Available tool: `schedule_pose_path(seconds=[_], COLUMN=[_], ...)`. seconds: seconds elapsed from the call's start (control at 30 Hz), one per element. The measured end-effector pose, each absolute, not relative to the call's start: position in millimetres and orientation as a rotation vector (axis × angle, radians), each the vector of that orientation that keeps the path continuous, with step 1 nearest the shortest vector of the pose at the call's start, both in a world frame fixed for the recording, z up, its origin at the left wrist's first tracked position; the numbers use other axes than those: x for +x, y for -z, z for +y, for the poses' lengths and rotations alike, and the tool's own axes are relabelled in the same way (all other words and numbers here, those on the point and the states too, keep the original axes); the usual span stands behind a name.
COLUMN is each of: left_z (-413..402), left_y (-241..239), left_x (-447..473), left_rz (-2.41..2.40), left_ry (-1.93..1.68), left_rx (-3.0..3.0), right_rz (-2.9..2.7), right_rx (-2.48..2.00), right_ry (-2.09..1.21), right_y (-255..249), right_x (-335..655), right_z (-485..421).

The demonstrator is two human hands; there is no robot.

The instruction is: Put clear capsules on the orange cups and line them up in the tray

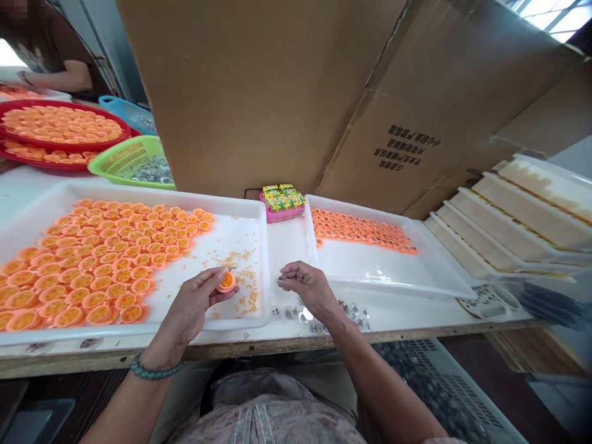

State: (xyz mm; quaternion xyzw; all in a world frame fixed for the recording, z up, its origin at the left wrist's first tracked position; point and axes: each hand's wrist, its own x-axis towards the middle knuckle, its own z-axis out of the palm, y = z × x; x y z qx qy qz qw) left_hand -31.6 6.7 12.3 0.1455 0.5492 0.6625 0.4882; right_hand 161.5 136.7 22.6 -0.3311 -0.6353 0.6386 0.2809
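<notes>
My left hand (193,302) is closed on a small round orange cup (226,282) with orange-yellow bits inside, above the right part of a white tray (264,265). A thin stick-like piece shows at the fingertips; its kind is unclear. Many similar orange cups (97,265) lie in rows in that tray, and loose orange bits (247,300) are scattered beside them. My right hand (309,288) is pinched over the table between two trays. What its fingertips hold, if anything, is too small to name. Clear round discs (356,313) lie under and beside this hand.
A second white tray (370,271) holds rows of orange pieces with dark centres. Between the trays stands a pink basket (284,214) of small yellow-green boxes. Tall cardboard (259,92) blocks the back. Stacked trays (522,216) stand right. A co-worker (60,55) sits behind red baskets (118,131).
</notes>
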Motion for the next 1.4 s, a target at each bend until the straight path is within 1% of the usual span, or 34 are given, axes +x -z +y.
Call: schedule_pose_path(seconds=[0.23, 0.47, 0.67, 0.9, 1.03, 1.2, 1.4], left_z=[7, 4, 6, 6, 5, 7, 8], left_y=[-11, -13, -15, -14, -14, -14, -13], left_x=[-32, -32, -32, -34, -33, -32, -33], left_rz=[1.236, 1.202, 1.204, 1.199, 1.220, 1.256, 1.280], left_ry=[-1.619, -1.649, -1.649, -1.641, -1.642, -1.644, -1.633], left_rx=[0.348, 0.330, 0.337, 0.343, 0.337, 0.347, 0.338], right_rz=[-1.751, -1.826, -1.724, -1.417, -1.463, -1.601, -1.492], right_rx=[-0.787, -0.797, -0.616, -0.410, -0.393, -0.495, -0.418], right_ry=[-1.726, -1.766, -1.886, -2.096, -2.075, -1.991, -2.035], right_y=[-27, -36, -35, -25, -23, -21, -22], right_x=[126, 98, 96, 98, 97, 98, 102], right_z=[132, 130, 123, 114, 114, 114, 112])
